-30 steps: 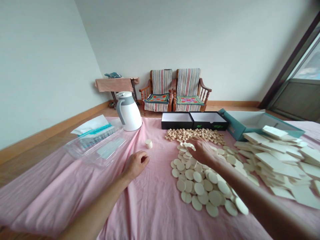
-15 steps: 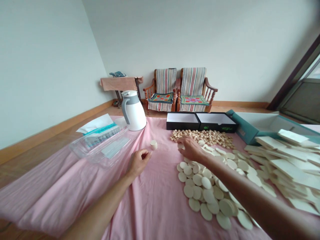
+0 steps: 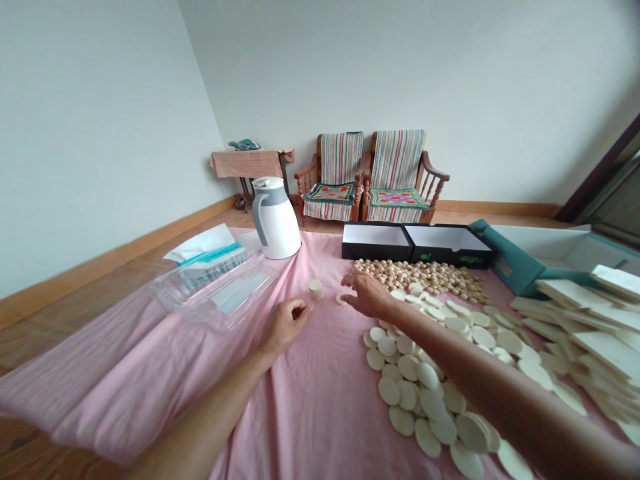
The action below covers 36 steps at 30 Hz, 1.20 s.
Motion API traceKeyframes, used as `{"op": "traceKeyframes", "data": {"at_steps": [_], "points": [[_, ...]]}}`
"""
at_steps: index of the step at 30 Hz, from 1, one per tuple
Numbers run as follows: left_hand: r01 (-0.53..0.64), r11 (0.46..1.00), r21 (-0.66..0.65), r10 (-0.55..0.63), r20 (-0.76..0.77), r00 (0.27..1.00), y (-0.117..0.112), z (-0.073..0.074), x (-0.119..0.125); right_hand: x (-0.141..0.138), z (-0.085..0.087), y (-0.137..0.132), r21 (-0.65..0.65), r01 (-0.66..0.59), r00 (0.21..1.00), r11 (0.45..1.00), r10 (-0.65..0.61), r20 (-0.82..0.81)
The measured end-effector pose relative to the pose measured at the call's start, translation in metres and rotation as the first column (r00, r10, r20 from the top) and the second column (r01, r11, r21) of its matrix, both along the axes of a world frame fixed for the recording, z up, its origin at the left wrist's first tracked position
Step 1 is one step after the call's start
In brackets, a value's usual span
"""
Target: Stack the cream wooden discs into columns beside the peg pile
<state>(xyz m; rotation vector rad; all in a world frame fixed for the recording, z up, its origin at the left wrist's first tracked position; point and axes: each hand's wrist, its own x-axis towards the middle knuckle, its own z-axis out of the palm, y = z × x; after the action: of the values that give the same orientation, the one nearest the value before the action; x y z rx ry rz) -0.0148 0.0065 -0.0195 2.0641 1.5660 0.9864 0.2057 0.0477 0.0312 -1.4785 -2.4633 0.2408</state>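
Note:
A small stack of pale wooden discs [image 3: 315,288] stands on the pink cloth between my hands. My left hand [image 3: 289,325] rests just in front and to the left of the stack, its fingers curled to the thumb, with nothing visible in them. To the right of the stack, my right hand [image 3: 367,295] holds a single round disc [image 3: 341,299] at its fingertips, low over the cloth. Under and beside my right forearm spreads a heap of loose wooden discs [image 3: 409,367]. Small wooden balls [image 3: 425,275] lie just beyond that hand.
Two black boxes [image 3: 376,251] and a teal box [image 3: 515,270] line the far side. Rectangular wooden pieces [image 3: 605,333] are piled at right. At left are a white jug [image 3: 278,223], a clear plastic tray [image 3: 225,300] and a tissue pack [image 3: 213,257]. The pink cloth [image 3: 310,400] has folds.
My right hand has moved left from the edge of the disc heap toward the stack, bringing a disc. My left hand stays beside the stack. The view has turned slightly left.

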Motion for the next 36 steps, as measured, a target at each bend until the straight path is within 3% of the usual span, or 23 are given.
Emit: {"op": "traceKeyframes", "data": {"at_steps": [3,6,8,13,18,22,25,28,32,36], "points": [[0.01,1.0,0.0,-0.01,0.014,1.0,0.001,-0.001,0.0,0.027,0.02,-0.012,-0.027,-0.004,1.0,1.0,0.003,-0.014],[0.023,1.0,0.009,-0.023,0.014,1.0,0.001,-0.001,0.0,0.057,0.04,-0.035,-0.17,-0.107,0.994,0.98,0.107,-0.008],[0.034,0.999,0.01,-0.034,0.016,0.999,0.001,-0.001,0.001,0.073,0.046,-0.054,-0.198,-0.138,0.99,0.97,0.143,0.01],[0.036,0.999,0.024,-0.037,0.016,0.999,0.001,0.001,0.001,0.089,0.036,-0.087,-0.229,-0.143,0.989,0.963,0.15,0.013],[0.042,0.999,0.024,-0.042,0.008,0.999,0.002,0.0,0.001,0.088,0.027,-0.095,-0.208,-0.143,0.989,0.967,0.146,-0.006],[0.031,0.999,0.009,-0.031,0.008,0.999,0.001,0.001,0.001,0.081,0.032,-0.085,-0.159,-0.13,0.991,0.979,0.13,-0.01],[0.039,0.999,-0.005,-0.039,0.012,0.999,0.001,0.001,0.002,0.064,0.029,-0.064,-0.057,-0.152,0.986,0.987,0.147,-0.083],[0.032,0.999,-0.005,-0.032,0.004,0.999,0.002,0.0,0.001,0.04,0.015,-0.034,0.056,-0.158,0.98,0.986,0.164,-0.111],[0.013,1.0,-0.003,-0.013,-0.011,1.0,0.001,-0.001,0.001,0.014,-0.006,-0.001,0.081,-0.218,0.97,0.973,0.225,-0.095],[0.007,1.0,-0.025,-0.007,-0.019,1.0,-0.001,0.001,0.001,0.004,-0.016,0.017,0.069,-0.298,0.947,0.952,0.304,-0.105]]}}
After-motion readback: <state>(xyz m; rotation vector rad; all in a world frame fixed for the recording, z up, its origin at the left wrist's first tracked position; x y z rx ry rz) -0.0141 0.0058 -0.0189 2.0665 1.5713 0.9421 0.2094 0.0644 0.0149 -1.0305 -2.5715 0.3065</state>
